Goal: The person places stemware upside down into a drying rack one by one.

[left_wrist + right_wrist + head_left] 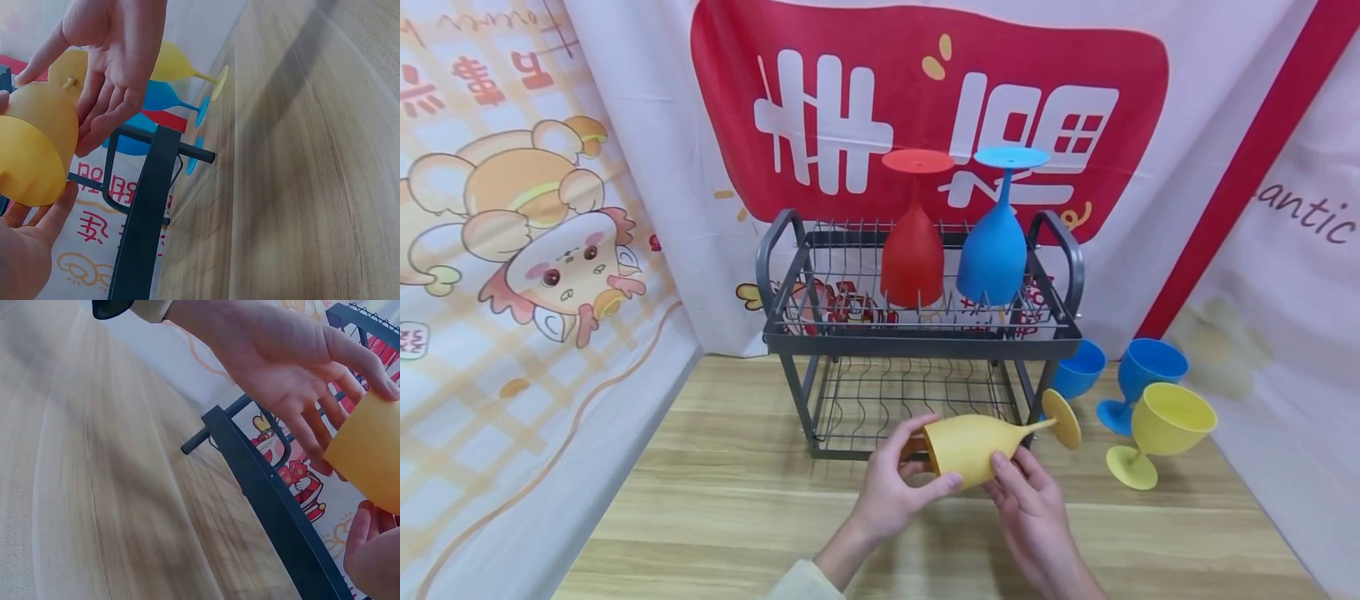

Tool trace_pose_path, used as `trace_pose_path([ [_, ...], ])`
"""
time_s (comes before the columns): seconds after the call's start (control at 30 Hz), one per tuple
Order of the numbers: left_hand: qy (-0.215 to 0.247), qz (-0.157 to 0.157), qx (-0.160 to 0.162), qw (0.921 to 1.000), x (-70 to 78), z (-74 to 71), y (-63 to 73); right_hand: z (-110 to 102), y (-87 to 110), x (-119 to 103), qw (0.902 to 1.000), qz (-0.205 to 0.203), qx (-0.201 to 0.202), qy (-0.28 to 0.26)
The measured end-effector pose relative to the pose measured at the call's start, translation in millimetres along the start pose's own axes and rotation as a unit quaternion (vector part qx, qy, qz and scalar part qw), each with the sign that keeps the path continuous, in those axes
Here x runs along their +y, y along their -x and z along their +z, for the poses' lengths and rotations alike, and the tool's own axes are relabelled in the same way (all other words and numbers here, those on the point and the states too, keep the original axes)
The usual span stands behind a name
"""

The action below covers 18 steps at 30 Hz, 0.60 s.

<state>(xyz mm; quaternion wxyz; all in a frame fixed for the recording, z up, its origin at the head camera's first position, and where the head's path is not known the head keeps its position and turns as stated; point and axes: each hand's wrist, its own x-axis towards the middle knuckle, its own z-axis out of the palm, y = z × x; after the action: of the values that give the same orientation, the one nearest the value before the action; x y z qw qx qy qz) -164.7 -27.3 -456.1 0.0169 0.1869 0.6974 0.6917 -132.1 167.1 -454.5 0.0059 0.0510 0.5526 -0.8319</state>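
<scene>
A yellow-orange goblet point(973, 450) lies on its side in the air between both hands, in front of the rack. Its mouth faces left and its round foot points right. At the mouth end my left hand point(887, 492) grips the rim, thumb on the near side and fingers on the far side. My right hand point(1033, 512) holds the bowl near the stem, its thumb against the near side and its fingers beneath. Both wrist views show the bowl point(37, 140) between the two hands.
A dark two-tier dish rack point(925, 346) stands on the wooden table point(722, 500). Upside down on its top tier are a red goblet point(913, 258) and a blue goblet point(992, 258). Two blue goblets and a light yellow goblet point(1172, 421) stand upright to the right.
</scene>
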Motion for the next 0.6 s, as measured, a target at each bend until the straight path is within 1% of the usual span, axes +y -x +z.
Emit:
trace_pose_path([
  [0.17, 0.003, -0.004, -0.005, 1.0000, -1.2, 1.8, 0.9, -2.2, -0.3, 4.9, 0.9992, -0.010, -0.028, -0.027],
  [0.27, 0.005, -0.008, -0.010, 0.9999, -2.9, 2.3, 0.7, -2.3, -0.1, 7.6, 0.9983, -0.014, -0.037, -0.043],
  [0.4, 0.010, -0.012, -0.016, 0.9998, -4.8, 2.7, 0.6, -1.2, -0.6, 9.3, 0.9978, -0.016, -0.028, -0.057],
  [0.5, 0.002, -0.012, -0.019, 0.9997, -5.7, 1.9, 1.6, -0.7, -0.7, 10.1, 0.9975, -0.018, -0.014, -0.066],
  [0.57, -0.012, -0.002, -0.014, 0.9998, -6.6, -0.2, 2.5, -1.3, -0.5, 10.5, 0.9973, -0.021, -0.008, -0.070],
  [0.6, -0.022, 0.005, -0.005, 0.9997, -6.7, -1.8, 3.0, -1.9, -0.5, 10.6, 0.9970, -0.023, -0.005, -0.073],
])
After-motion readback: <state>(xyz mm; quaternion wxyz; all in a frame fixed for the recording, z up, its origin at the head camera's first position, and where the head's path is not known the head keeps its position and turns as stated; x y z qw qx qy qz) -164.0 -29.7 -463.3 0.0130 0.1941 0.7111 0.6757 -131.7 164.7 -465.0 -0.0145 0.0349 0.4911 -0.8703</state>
